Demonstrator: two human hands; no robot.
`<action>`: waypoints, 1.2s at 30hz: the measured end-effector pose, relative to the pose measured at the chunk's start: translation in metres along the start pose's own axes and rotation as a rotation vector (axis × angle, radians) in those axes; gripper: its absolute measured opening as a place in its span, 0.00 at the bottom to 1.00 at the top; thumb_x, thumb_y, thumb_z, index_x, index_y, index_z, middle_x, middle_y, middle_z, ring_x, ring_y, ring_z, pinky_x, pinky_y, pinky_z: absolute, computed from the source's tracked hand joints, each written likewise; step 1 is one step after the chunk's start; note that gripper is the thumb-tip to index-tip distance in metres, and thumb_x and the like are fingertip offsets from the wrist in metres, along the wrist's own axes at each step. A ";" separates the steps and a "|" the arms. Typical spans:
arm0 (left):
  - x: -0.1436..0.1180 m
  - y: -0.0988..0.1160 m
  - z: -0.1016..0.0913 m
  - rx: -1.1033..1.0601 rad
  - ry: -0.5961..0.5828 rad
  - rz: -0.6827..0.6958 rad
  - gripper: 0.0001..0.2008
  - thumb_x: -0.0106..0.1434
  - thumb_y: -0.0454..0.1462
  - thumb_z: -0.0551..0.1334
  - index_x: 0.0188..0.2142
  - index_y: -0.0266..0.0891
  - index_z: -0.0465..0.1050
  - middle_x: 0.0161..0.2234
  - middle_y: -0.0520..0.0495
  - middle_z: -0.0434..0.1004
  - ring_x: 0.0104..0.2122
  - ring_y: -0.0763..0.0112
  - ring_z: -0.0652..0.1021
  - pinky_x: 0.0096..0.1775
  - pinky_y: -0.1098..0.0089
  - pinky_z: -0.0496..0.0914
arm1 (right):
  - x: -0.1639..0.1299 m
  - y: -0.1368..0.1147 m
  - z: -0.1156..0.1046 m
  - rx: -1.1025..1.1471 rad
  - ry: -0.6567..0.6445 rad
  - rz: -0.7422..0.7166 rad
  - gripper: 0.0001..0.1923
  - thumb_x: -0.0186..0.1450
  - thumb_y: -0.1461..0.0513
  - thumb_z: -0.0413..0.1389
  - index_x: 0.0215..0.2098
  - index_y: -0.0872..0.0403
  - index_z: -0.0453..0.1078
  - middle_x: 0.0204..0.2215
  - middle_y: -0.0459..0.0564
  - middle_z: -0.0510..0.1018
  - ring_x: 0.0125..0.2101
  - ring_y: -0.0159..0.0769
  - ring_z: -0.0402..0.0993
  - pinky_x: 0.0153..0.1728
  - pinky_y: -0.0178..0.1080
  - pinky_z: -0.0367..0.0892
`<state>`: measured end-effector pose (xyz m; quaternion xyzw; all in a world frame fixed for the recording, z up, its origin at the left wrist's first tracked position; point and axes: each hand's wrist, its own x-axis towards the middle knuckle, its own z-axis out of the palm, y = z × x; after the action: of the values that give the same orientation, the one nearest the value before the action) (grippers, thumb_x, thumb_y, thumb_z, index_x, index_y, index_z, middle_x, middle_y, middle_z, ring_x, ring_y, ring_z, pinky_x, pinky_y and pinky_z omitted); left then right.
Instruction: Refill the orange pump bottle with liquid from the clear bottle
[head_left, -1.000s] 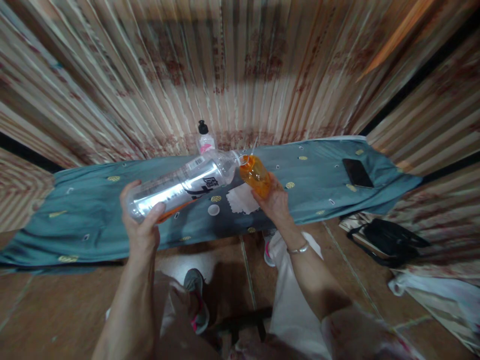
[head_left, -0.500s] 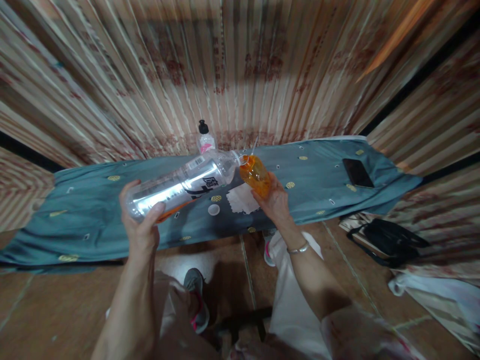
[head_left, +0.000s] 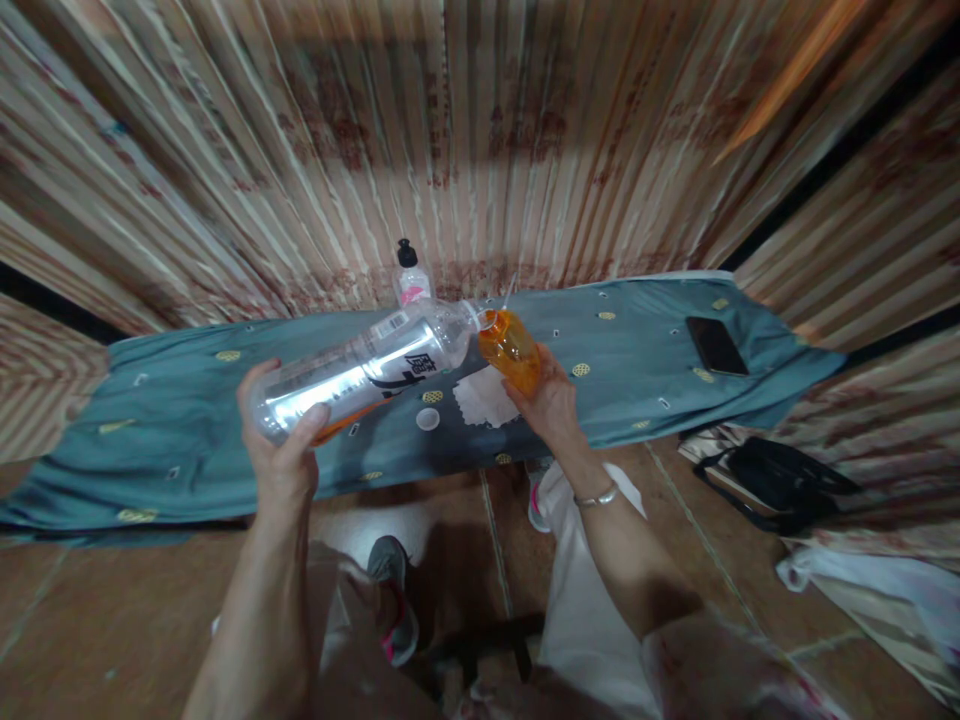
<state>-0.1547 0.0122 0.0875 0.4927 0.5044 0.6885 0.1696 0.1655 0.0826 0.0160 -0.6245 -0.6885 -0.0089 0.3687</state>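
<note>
Your left hand (head_left: 281, 450) grips the tipped clear bottle (head_left: 360, 372); your right hand (head_left: 551, 405) clasps the orange bottle (head_left: 510, 350). Keep their mouths seemingly touching, above the tabletop's (head_left: 187, 420) middle.

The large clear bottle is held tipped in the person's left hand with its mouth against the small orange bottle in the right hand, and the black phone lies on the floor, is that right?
Not quite. The head view shows the black phone lying on the blue-green cloth, near its right end, not on the floor. The rest holds: the left hand tips the large clear bottle, its mouth against the small orange bottle in the right hand.
</note>
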 end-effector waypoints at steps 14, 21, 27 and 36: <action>0.001 0.000 0.000 -0.026 0.008 -0.020 0.38 0.43 0.47 0.75 0.55 0.46 0.71 0.45 0.47 0.75 0.44 0.57 0.78 0.51 0.55 0.72 | 0.000 -0.001 -0.001 0.005 0.005 -0.011 0.38 0.63 0.54 0.62 0.65 0.63 0.58 0.57 0.70 0.76 0.56 0.55 0.76 0.53 0.55 0.75; 0.000 -0.001 -0.001 -0.020 0.009 -0.006 0.37 0.45 0.47 0.74 0.55 0.45 0.70 0.46 0.47 0.74 0.45 0.57 0.78 0.52 0.55 0.71 | 0.000 0.000 0.000 0.006 0.003 -0.007 0.38 0.63 0.54 0.62 0.65 0.62 0.57 0.57 0.71 0.75 0.57 0.55 0.75 0.55 0.55 0.74; 0.000 0.000 0.000 -0.009 0.008 -0.014 0.38 0.45 0.48 0.74 0.56 0.45 0.70 0.47 0.47 0.74 0.45 0.58 0.77 0.52 0.55 0.71 | 0.001 0.000 0.000 -0.006 -0.018 -0.003 0.40 0.61 0.55 0.63 0.65 0.64 0.57 0.56 0.71 0.76 0.56 0.55 0.75 0.54 0.54 0.74; 0.000 0.001 0.001 -0.036 0.015 -0.033 0.39 0.43 0.48 0.75 0.55 0.44 0.70 0.46 0.47 0.74 0.43 0.60 0.78 0.50 0.57 0.72 | 0.000 0.001 0.001 0.013 0.001 -0.007 0.39 0.62 0.54 0.63 0.65 0.64 0.57 0.56 0.72 0.76 0.55 0.56 0.76 0.54 0.56 0.74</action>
<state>-0.1540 0.0121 0.0888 0.4758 0.5013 0.6984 0.1860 0.1658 0.0833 0.0153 -0.6199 -0.6903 -0.0062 0.3731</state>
